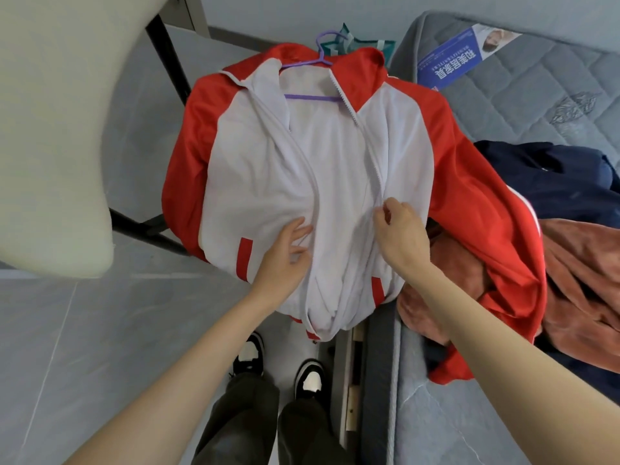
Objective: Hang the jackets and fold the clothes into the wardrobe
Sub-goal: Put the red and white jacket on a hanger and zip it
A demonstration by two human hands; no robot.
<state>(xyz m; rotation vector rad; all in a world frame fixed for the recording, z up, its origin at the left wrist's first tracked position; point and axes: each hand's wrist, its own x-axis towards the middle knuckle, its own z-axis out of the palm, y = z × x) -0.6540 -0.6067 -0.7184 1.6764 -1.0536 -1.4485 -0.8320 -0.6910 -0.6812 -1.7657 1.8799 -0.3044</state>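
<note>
A red and white zip jacket [268, 169] hangs unzipped on a purple hanger [312, 97], spread out in front of me over the mattress edge. My left hand [285, 255] rests with relaxed fingers on the white front panel near the left zipper edge. My right hand [399, 229] pinches the right zipper edge between thumb and fingertips. The jacket's right red sleeve [496, 250] trails over the other clothes on the bed.
A grey quilted mattress [523, 92] lies to the right with a blue leaflet [449, 62], a navy garment [550, 182] and a rust-pink fleece garment [583, 276]. A pale chair [53, 146] with black legs stands at left. My shoes [278, 367] are on the grey tiled floor.
</note>
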